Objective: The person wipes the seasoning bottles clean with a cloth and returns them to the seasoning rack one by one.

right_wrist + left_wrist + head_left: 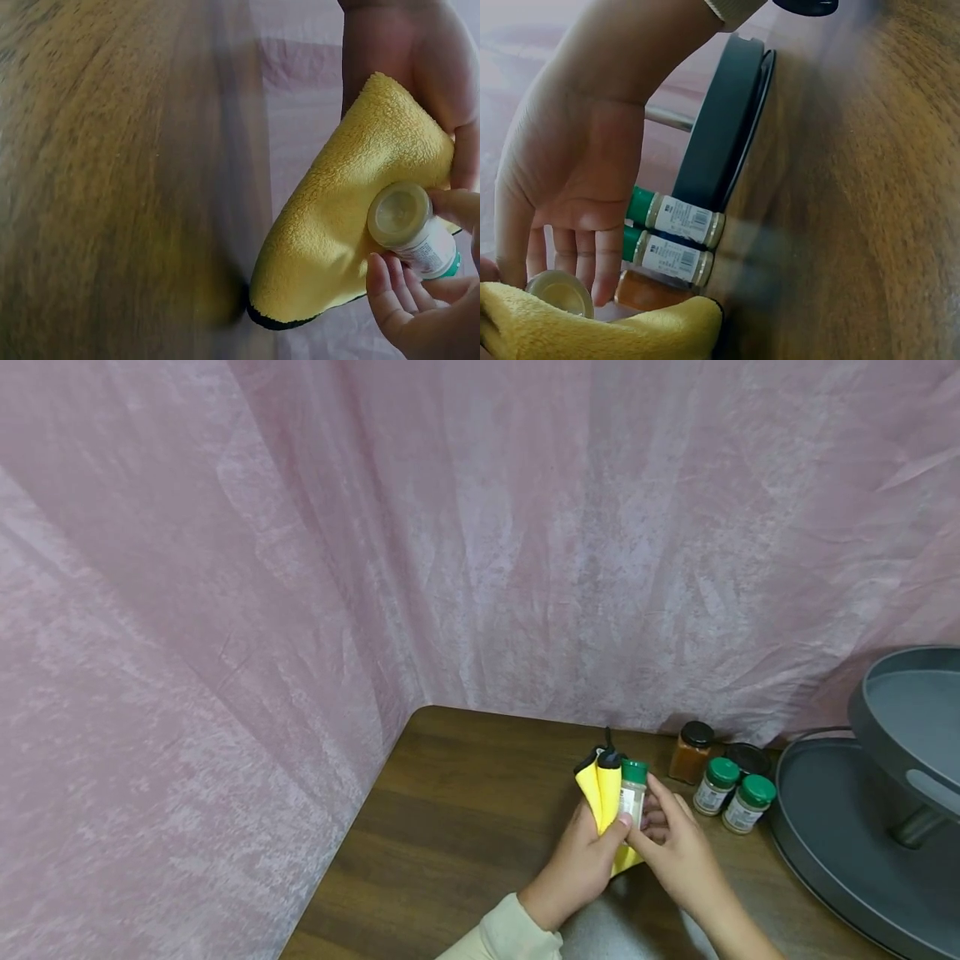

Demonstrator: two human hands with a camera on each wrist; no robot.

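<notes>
A yellow plush cloth [609, 797] with black edging is gripped in my left hand [573, 866], bunched and standing up from the fingers. Against it leans a small spice jar [632, 802] with a green cap and white label, held upright. My right hand [681, 856] pinches this jar between thumb and fingers from the right, while the left thumb lies along its front. In the right wrist view the clear round base of the jar [397, 216] faces the camera, pressed to the fuzzy cloth [337, 195]. The cloth partly hides the jar in the left wrist view.
Right of my hands stand two green-capped jars [744, 806], a black-lidded jar of orange-brown spice [691, 753] and another black lid [747, 759]. A grey two-tier tray [793, 802] fills the right side of the wooden table [450, 802]. Pink curtains [525, 568] hang behind.
</notes>
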